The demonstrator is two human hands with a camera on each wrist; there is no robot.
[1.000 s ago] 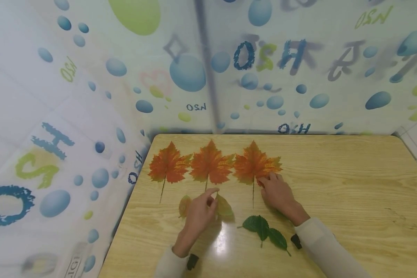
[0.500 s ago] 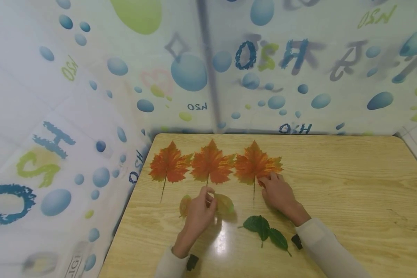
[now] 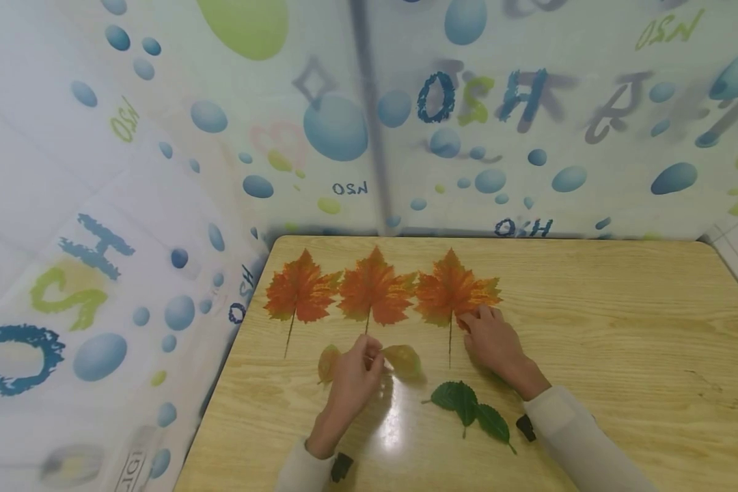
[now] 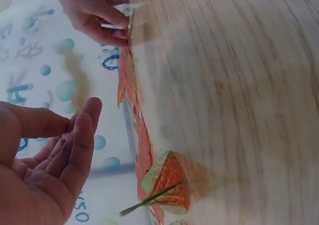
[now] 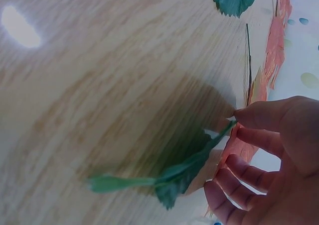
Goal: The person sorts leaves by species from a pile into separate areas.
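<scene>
In the head view my left hand point(image 3: 353, 372) pinches a yellow-green leaf point(image 3: 404, 360) between thumb and fingers, above the table. Another yellow-green leaf point(image 3: 328, 363) lies left of that hand; close up in the left wrist view, this veined leaf point(image 4: 169, 185) looks partly red. My right hand point(image 3: 497, 348) is at the lower edge of the rightmost orange maple leaf point(image 3: 452, 290). In the right wrist view its thumb and forefinger pinch the tip of a green leaf point(image 5: 182, 175), whose stem points back toward the wrist. The hand hides this leaf in the head view.
Two more maple leaves, a middle one point(image 3: 375, 290) and a left one point(image 3: 301, 290), complete a row along the back of the wooden table point(image 3: 609, 328). Several serrated green leaves point(image 3: 465, 403) overlap nearer the front. A bubble-patterned wall covering point(image 3: 467, 184) rises behind the table.
The yellow-green leaf in my left hand has turned and shifted slightly to the right. The left fingers have moved a little; the right hand stays at the rightmost maple leaf.
</scene>
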